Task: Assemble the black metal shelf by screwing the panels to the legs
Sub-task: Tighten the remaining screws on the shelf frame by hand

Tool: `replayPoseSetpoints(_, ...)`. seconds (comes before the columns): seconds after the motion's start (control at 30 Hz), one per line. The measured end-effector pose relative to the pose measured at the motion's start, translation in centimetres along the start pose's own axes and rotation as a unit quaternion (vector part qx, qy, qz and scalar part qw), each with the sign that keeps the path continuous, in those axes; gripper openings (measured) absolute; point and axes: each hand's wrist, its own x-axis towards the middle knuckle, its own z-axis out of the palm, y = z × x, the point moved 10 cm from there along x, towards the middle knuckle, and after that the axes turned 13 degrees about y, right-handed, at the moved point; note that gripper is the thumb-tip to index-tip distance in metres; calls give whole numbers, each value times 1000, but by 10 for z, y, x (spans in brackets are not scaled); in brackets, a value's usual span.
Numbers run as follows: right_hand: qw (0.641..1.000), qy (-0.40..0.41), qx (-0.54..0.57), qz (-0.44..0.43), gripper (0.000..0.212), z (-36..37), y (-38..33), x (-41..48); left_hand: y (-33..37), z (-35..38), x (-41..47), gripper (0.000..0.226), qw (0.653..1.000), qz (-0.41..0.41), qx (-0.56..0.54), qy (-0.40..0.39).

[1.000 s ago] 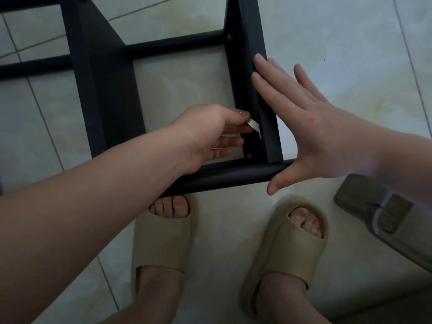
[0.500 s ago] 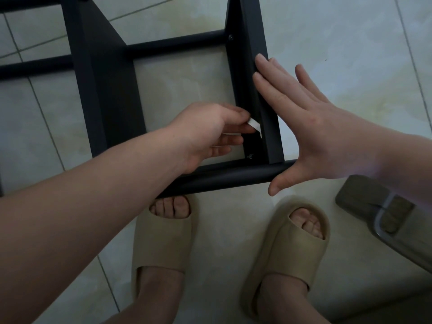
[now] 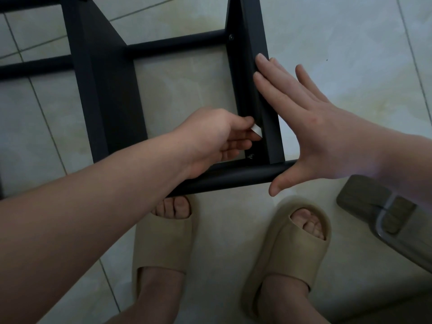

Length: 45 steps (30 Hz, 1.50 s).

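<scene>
Against panel (image 3: pixel 255 31), right hand (image 3: pixel 311 129) flat (left (image 3: pixel 215 139) pinches tab (image 3: pixel 257 131)).

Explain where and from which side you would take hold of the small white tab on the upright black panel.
Pinch the white tab by its lifted corner, coming from the left. It juts from the panel's inner face, while the right hand lies flat against the outer side. The left hand pinches it this way.

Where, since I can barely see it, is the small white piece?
Head view, centre: the white piece is pinched by the left hand at the inner face of the right panel, just above the near corner screw.
</scene>
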Motion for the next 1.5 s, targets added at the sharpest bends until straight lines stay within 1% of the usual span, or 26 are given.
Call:
replayPoseSetpoints(0.13, 1000, 5, 2, -3, 145, 0, 0, 0, 3, -1, 0, 12, 1000, 4, 23, -16)
replayPoseSetpoints(0.53, 1000, -3, 1, 2, 147, 2, 1, 0, 11, -7, -1, 11, 991, 74, 104, -48)
replayPoseSetpoints(0.77, 1000, -1, 5, 2, 146, 1, 1, 1, 16, -8, -3, 19, 971, 129, 192, -63)
replayPoseSetpoints(1.0, 1000, 4, 4, -3, 145, 1, 0, 0, 20, -9, -7, 19, 947, 171, 262, -70)
replayPoseSetpoints(1.27, 1000, 5, 4, -2, 145, 1, 0, 1, 17, -6, -10, 17, 938, 186, 281, -77)
replayPoseSetpoints(1.5, 1000, 0, 1, 6, 146, 2, 1, 0, 12, 0, -16, 12, 932, 192, 291, -100)
